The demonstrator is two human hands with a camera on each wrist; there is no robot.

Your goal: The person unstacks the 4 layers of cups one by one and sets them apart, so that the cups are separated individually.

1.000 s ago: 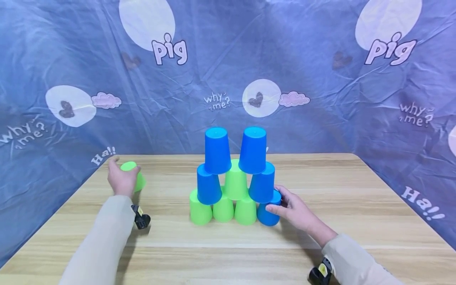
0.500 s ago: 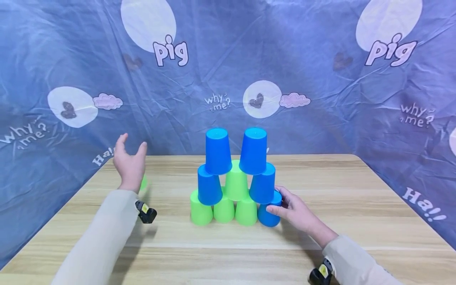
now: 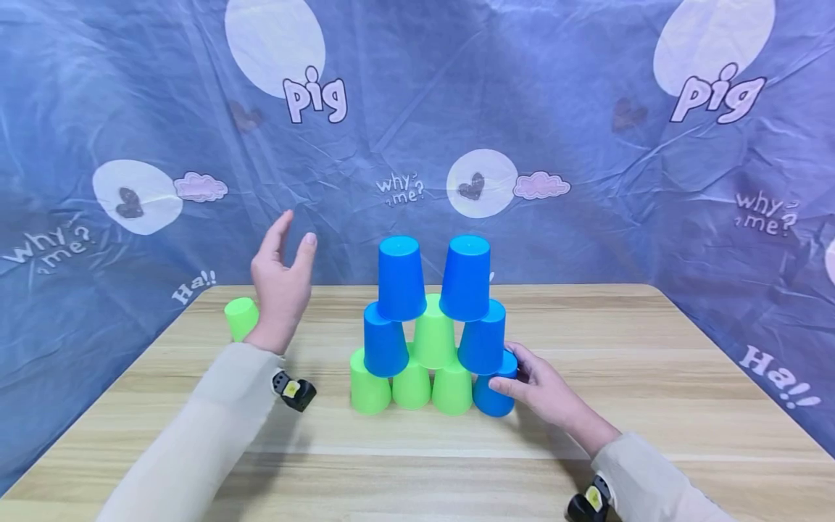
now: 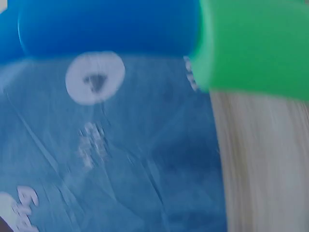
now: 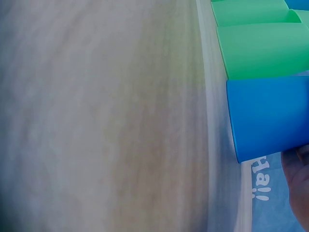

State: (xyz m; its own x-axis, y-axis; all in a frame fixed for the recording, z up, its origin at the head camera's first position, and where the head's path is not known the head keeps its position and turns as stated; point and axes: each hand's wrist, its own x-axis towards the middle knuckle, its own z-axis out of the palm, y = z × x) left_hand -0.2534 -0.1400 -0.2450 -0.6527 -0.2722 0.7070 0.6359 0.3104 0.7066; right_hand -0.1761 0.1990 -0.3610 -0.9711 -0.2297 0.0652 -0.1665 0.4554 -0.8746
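A pyramid of upside-down cups stands mid-table. Its bottom row has three green cups (image 3: 369,384) and one blue cup (image 3: 493,395) at the right end. Above it, a green cup (image 3: 434,332) sits between two blue cups (image 3: 385,341); two more blue cups (image 3: 401,283) stand on top, apart. My right hand (image 3: 544,386) holds the bottom-right blue cup, thumb in front and fingers partly hidden behind; the right wrist view shows that blue cup (image 5: 270,118) by the hand (image 5: 298,186). My left hand (image 3: 280,290) is raised left of the pyramid, fingers spread, holding nothing.
A lone green cup (image 3: 241,317) stands upside down at the back left, partly behind my left wrist. The wooden table (image 3: 404,478) ends at a blue printed cloth (image 3: 561,239) behind. Blurred cups fill the top of the left wrist view.
My left hand has left the lone green cup, rising and moving right towards the pyramid with fingers spread. The right hand has stayed at the bottom-right blue cup.
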